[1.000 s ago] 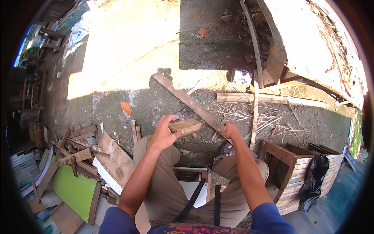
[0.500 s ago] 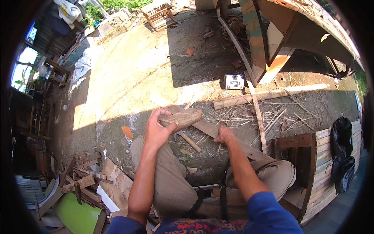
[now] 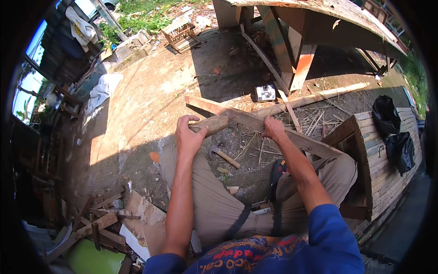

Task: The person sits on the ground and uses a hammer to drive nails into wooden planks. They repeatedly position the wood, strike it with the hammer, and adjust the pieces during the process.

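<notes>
My left hand (image 3: pixel 188 137) is closed round a short, thick wooden block (image 3: pixel 213 125), held above my left knee. The block's far end meets or overlaps the edge of a long wooden board (image 3: pixel 246 119); whether they touch I cannot tell. My right hand (image 3: pixel 274 129) grips that board near its middle. The board slants from the upper left down toward my right knee, its near end at the knee. Below the block, on the ground between my legs, lies a hammer (image 3: pixel 226 157) with a wooden handle.
A long pole (image 3: pixel 319 97) and dry twigs lie beyond my right hand. A printed can (image 3: pixel 265 93) stands near a wooden table (image 3: pixel 315 27). A slatted crate (image 3: pixel 388 160) with a black bag (image 3: pixel 393 132) is at right. Scrap wood (image 3: pixel 102 223) is heaped at lower left.
The board's far end has come up off the ground, and my right hand has risen with it. The block remains in my left hand, with its end now against or near the board.
</notes>
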`<state>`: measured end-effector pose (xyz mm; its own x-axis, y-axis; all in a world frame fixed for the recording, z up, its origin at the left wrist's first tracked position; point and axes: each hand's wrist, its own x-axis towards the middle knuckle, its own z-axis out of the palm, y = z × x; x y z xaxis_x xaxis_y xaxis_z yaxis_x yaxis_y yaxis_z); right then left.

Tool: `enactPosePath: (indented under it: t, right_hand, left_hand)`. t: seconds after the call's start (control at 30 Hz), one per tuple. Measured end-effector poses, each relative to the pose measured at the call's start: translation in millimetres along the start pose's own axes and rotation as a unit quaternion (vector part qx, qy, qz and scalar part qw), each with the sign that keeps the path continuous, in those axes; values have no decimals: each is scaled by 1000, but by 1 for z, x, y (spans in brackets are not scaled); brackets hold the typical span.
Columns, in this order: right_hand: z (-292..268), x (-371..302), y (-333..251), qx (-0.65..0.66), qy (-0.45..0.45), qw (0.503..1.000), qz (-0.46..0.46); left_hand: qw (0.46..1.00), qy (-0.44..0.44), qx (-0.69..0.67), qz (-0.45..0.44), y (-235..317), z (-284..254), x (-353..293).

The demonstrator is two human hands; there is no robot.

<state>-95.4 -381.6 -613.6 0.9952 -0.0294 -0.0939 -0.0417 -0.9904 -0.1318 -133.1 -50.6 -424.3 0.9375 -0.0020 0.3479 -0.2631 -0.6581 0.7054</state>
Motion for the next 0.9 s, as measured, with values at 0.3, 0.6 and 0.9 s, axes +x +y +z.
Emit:
enactPosePath:
  t: [0.3,0.6,0.9]
  right_hand:
    - [39,-23,66,-96,90,984,118]
    - [119,-71,84,-52,6,988,146]
    - [137,-66,79,-25,-64,983,169]
  left_hand:
    - [998,6,-59,21,32,-26,-18]
    - [994,-71,-84,15,32,-2,-8]
    - [985,-97,-140,-26,32,-7,-7]
